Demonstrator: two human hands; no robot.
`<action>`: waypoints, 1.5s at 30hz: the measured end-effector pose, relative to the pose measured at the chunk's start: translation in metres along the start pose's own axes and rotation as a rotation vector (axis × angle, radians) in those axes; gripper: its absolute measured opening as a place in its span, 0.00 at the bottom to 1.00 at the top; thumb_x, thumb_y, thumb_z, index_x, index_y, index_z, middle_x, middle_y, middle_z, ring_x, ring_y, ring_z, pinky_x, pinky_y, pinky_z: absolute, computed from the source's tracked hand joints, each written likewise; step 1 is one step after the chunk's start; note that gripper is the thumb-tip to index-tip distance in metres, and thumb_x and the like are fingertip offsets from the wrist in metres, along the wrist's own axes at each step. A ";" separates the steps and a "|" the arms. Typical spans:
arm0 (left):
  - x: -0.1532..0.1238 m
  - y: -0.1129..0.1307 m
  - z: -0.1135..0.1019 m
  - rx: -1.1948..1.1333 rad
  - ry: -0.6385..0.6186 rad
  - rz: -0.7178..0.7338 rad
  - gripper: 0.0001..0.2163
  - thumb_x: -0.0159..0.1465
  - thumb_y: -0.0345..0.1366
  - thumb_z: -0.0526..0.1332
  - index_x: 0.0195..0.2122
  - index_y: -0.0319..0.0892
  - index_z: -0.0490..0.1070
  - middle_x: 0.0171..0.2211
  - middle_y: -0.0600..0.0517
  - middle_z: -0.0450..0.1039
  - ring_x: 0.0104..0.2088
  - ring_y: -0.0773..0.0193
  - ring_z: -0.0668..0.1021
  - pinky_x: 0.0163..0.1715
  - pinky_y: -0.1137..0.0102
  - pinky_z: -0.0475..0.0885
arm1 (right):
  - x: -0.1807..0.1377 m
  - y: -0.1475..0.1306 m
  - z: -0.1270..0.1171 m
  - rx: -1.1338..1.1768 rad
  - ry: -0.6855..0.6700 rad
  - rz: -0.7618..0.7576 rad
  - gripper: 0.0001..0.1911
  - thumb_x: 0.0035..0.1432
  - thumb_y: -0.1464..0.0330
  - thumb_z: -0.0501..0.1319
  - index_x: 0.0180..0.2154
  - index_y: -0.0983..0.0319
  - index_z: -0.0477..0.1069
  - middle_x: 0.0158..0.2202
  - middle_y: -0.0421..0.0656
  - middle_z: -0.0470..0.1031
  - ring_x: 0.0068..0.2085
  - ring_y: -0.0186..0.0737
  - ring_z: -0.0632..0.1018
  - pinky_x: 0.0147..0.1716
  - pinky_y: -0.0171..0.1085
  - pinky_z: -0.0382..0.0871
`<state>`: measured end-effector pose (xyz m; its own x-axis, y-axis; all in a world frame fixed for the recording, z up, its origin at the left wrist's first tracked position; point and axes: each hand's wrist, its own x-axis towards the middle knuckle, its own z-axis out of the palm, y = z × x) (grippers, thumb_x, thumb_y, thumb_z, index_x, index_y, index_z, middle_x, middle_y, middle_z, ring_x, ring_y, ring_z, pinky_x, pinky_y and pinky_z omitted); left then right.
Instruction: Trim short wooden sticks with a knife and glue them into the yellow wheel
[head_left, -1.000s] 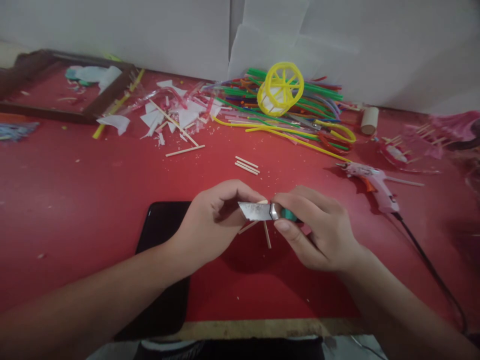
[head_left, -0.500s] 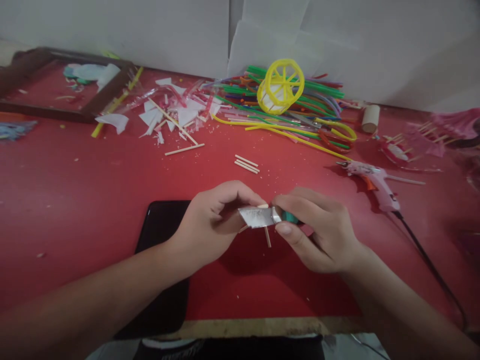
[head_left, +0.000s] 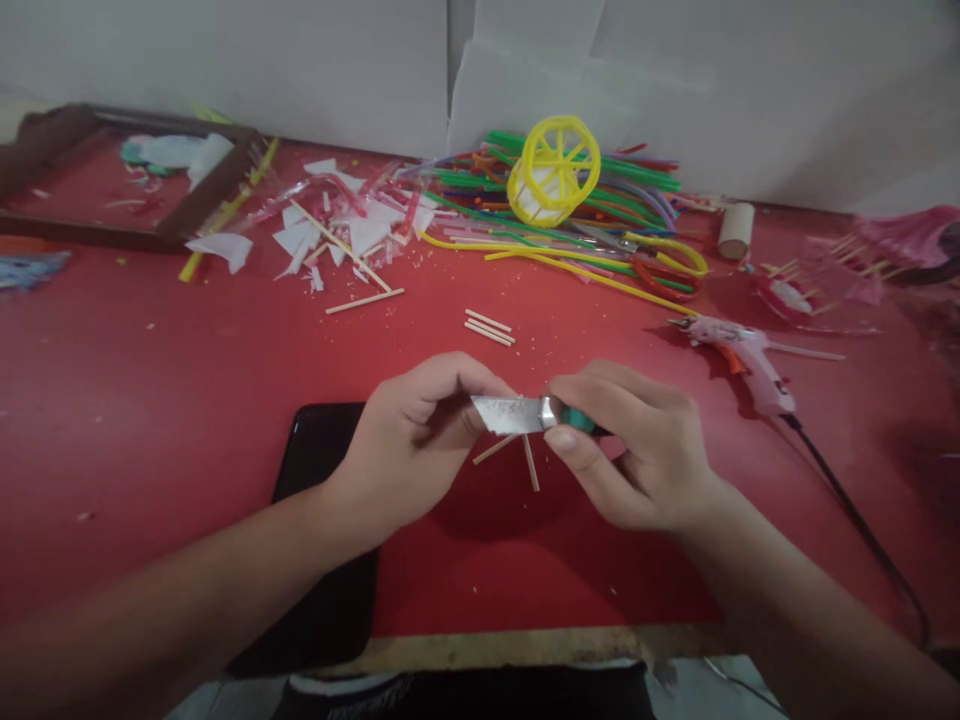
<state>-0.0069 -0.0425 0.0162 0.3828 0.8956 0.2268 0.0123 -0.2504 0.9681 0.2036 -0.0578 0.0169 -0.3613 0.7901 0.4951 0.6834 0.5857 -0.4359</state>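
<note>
Since half a second ago, the knife (head_left: 510,414) is riding a little higher and its blade is lying more level, uncovering more of the two sticks (head_left: 532,464) below it. Both forearms (head_left: 217,585) are reaching in from the lower corners and converging. Left hand (head_left: 420,440) is arching, its fingers curling inward toward the blade; the metal is hiding their tips, so whether they are pinching anything, I cannot tell. Right hand (head_left: 630,440) is clamping around the green handle (head_left: 577,419), index finger folding over the top and thumb sitting below. The blade is pointing left, overlapping the left fingers in view.

At the back, a pale wall (head_left: 225,60) is rising. Below, a red table (head_left: 150,420) is spreading across the view, its worn front edge running above a dark-clothed lap (head_left: 465,692). Far left, a brown frame (head_left: 212,189) is lying flat; a black slab (head_left: 319,440) is lying partly under the left forearm. Pipe cleaners (head_left: 645,176) are heaping along the back beneath a yellow drum (head_left: 561,163), with paper scraps (head_left: 367,232) littering their left. A pink glue gun (head_left: 750,355) is resting rightward. Three sticks (head_left: 490,331) are lying side by side just beyond the hands.
</note>
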 end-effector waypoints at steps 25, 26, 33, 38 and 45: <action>0.002 -0.008 0.004 -0.041 0.062 -0.040 0.08 0.56 0.23 0.65 0.33 0.43 0.76 0.30 0.54 0.80 0.29 0.69 0.79 0.28 0.78 0.73 | 0.001 -0.013 0.010 -0.030 0.057 -0.104 0.13 0.64 0.61 0.58 0.38 0.65 0.73 0.28 0.43 0.75 0.29 0.34 0.74 0.28 0.34 0.69; 0.002 -0.008 0.003 -0.033 0.063 -0.055 0.08 0.56 0.24 0.65 0.33 0.44 0.76 0.30 0.54 0.80 0.29 0.68 0.79 0.29 0.77 0.73 | 0.001 -0.013 0.010 -0.031 0.059 -0.106 0.13 0.64 0.61 0.58 0.37 0.65 0.73 0.28 0.43 0.75 0.29 0.34 0.74 0.29 0.33 0.69; 0.001 -0.010 0.003 0.008 0.060 -0.053 0.06 0.56 0.26 0.65 0.33 0.43 0.76 0.31 0.52 0.80 0.31 0.65 0.79 0.30 0.73 0.73 | 0.001 -0.013 0.009 -0.049 0.073 -0.113 0.11 0.64 0.62 0.58 0.37 0.63 0.73 0.28 0.42 0.76 0.29 0.34 0.74 0.29 0.33 0.69; 0.002 -0.011 0.002 0.029 0.063 -0.037 0.07 0.56 0.25 0.65 0.33 0.44 0.76 0.31 0.52 0.80 0.30 0.65 0.79 0.30 0.73 0.72 | 0.001 -0.012 0.009 -0.052 0.048 -0.091 0.13 0.64 0.61 0.58 0.37 0.64 0.73 0.28 0.43 0.76 0.29 0.33 0.74 0.29 0.33 0.68; 0.004 -0.009 0.000 0.128 0.030 0.008 0.08 0.57 0.23 0.63 0.32 0.43 0.74 0.29 0.55 0.77 0.27 0.69 0.76 0.27 0.75 0.69 | 0.000 -0.012 0.011 -0.066 0.048 -0.091 0.13 0.63 0.60 0.60 0.37 0.64 0.73 0.28 0.43 0.76 0.29 0.34 0.74 0.29 0.34 0.68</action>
<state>-0.0056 -0.0371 0.0088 0.3551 0.9036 0.2395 0.1277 -0.3007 0.9451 0.1882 -0.0627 0.0143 -0.3938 0.7237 0.5666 0.6899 0.6401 -0.3381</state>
